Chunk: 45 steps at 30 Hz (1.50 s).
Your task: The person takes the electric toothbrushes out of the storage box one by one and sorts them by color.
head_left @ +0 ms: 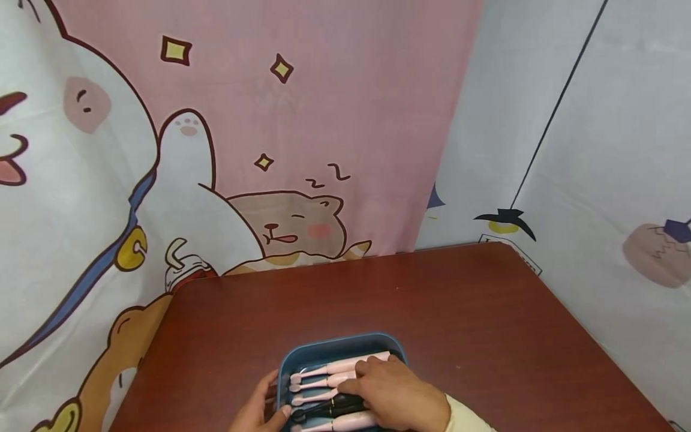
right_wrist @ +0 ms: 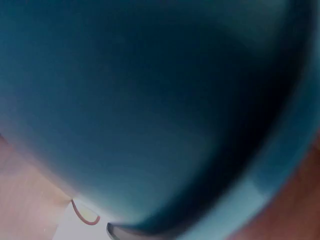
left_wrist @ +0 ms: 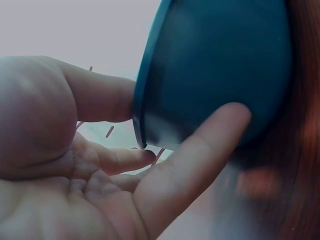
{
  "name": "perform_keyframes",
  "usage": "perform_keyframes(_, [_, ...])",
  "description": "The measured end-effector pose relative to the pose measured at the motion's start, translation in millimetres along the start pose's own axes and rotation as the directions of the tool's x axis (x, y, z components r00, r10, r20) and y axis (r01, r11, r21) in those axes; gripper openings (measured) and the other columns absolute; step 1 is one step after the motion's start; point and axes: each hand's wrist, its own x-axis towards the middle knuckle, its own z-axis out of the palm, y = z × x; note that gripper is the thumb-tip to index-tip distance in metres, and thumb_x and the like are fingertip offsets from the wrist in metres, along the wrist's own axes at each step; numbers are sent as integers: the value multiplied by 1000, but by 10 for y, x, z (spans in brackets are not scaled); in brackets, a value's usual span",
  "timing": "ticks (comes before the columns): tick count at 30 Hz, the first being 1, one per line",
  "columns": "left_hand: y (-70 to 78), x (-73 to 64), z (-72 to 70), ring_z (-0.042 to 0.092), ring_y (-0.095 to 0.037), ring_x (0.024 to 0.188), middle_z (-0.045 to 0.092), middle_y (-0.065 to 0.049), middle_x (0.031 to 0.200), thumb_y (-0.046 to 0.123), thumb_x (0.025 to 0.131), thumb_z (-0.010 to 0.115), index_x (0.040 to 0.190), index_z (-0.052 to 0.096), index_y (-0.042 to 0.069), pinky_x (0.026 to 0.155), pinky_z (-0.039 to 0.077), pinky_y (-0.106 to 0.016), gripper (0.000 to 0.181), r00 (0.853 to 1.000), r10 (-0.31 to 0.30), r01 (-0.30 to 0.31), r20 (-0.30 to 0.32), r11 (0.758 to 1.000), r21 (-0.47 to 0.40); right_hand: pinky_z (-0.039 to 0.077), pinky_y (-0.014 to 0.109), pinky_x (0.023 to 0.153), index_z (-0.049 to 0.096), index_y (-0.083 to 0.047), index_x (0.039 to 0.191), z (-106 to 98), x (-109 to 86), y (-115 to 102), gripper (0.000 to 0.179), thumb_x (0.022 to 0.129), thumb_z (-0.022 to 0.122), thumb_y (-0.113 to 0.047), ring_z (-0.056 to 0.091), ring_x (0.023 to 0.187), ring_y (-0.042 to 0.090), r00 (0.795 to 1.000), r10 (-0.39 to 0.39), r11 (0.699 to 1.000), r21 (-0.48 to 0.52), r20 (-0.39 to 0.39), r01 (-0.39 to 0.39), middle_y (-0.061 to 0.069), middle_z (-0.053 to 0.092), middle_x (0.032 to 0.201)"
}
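A blue plastic tray [head_left: 308, 350] on the table's near side holds several electric toothbrushes lying side by side, brush heads to the left. Most are pale pink, such as the one at the far wall [head_left: 345, 365]; a black toothbrush [head_left: 337, 406] lies among them. My left hand [head_left: 261, 409] grips the tray's left end, thumb over the rim and fingers outside; the left wrist view shows the outer wall [left_wrist: 225, 65]. Curled over the handles inside, my right hand [head_left: 396, 393] pinches a pink toothbrush [head_left: 340, 379]; its palm hides the handle ends. Only blurred tray wall [right_wrist: 125, 100] fills the right wrist view.
The reddish-brown table [head_left: 432, 300] extends behind the tray and to both sides. A pink cartoon-printed cloth [head_left: 345, 120] hangs along the back and left, and a pale cloth [head_left: 610, 150] borders the table's right edge.
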Motion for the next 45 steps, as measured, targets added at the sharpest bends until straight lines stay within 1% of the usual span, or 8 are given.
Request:
perform_keyframes(6, [-3,-11,41,57,-47,118,48,-37,134,24,95,66,148,22,-11,90,55,-52,76,999,30,-31,-13,999,-14,39,29,56,61,-46,123,1,-13,-8,43,83,77,-44,51,76,5,999,-27,998,50,-24,28,-13,57,88])
perform_keyframes(9, [-10,-13,50,57,-46,118,48,-35,135,24,95,67,148,23,-10,92,54,-54,76,1000,20,-20,-14,1000,-22,39,29,57,63,-45,119,11,-25,-25,40,82,77,-46,50,76,3,997,-35,997,66,-74,40,-13,56,86])
perform_keyframes(15, [-33,-17,29,58,-45,117,48,-37,135,28,96,66,148,22,-10,92,53,-56,78,1000,-2,2,17,999,-33,44,35,61,62,-44,123,14,-31,-40,48,78,80,-46,52,86,3,998,-22,994,102,-51,27,-15,56,92])
perform_keyframes(21, [-32,-19,43,59,-45,116,48,-38,134,24,96,65,148,20,-12,90,54,-54,77,999,30,-29,20,999,-46,41,34,61,62,-44,121,-2,-53,-44,50,76,83,-40,51,85,2,998,-16,995,97,-56,21,-14,54,91])
perform_keyframes(28, [4,-22,58,57,-47,117,46,-40,135,21,98,62,148,20,-11,89,56,-51,72,996,81,-79,39,996,-40,42,30,64,56,-47,126,-31,-43,-21,36,92,58,-59,44,76,-2,1000,4,975,224,-6,-2,-15,50,91])
perform_keyframes(33, [-5,-6,51,57,-47,117,46,-41,133,19,97,62,147,19,-13,87,57,-45,72,996,88,-86,35,995,-46,39,22,63,52,-45,131,-88,-50,-7,47,89,68,-54,41,76,0,998,-19,983,184,-62,30,-13,49,91])
perform_keyframes(38, [-12,0,17,56,-50,118,44,-43,133,18,97,63,146,18,-14,89,56,-48,74,996,78,-77,40,997,-33,43,18,66,46,-44,137,-159,-63,40,64,83,80,-38,44,81,1,1000,-11,965,260,-19,15,-11,52,101])
perform_keyframes(45, [-5,16,-2,55,-50,120,41,-41,137,25,98,62,148,16,-11,90,55,-54,77,998,2,1,64,999,-46,50,22,73,42,-42,140,-195,-96,112,63,88,76,-32,49,93,2,1000,24,939,344,-2,-22,-11,50,112])
